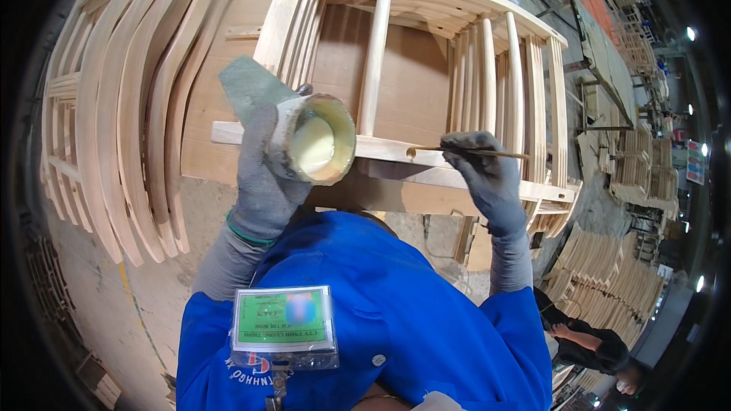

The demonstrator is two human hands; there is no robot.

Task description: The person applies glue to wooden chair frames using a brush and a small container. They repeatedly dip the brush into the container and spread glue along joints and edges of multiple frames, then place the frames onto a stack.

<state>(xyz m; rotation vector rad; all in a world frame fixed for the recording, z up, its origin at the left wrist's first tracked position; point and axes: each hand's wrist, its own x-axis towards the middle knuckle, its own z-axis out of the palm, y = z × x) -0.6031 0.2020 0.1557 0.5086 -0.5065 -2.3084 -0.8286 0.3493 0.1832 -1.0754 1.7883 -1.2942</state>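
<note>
My left hand [265, 171], in a grey glove, is closed around a round cup [344, 133] tilted toward me, with pale cream liquid [314, 144] inside. A flat grey-green piece [257, 85] sticks out beyond the cup; whether the hand grips it too I cannot tell. In my gloved right hand [487, 179] a thin brown stick [509, 154] is pinched between the fingers. The stick's left end reaches a round hole in the near rail [384, 149] of a pale wooden frame. Round wooden rungs [376, 46] run away from that rail.
Curved wooden parts [114, 106] stand in a row on the left. Cardboard [411, 53] lies beneath the frames. More frames [560, 114] are stacked at the right. Beyond them are a dark-edged table [605, 61] and piled wooden parts [601, 274]. Another person [586, 339] is at the lower right.
</note>
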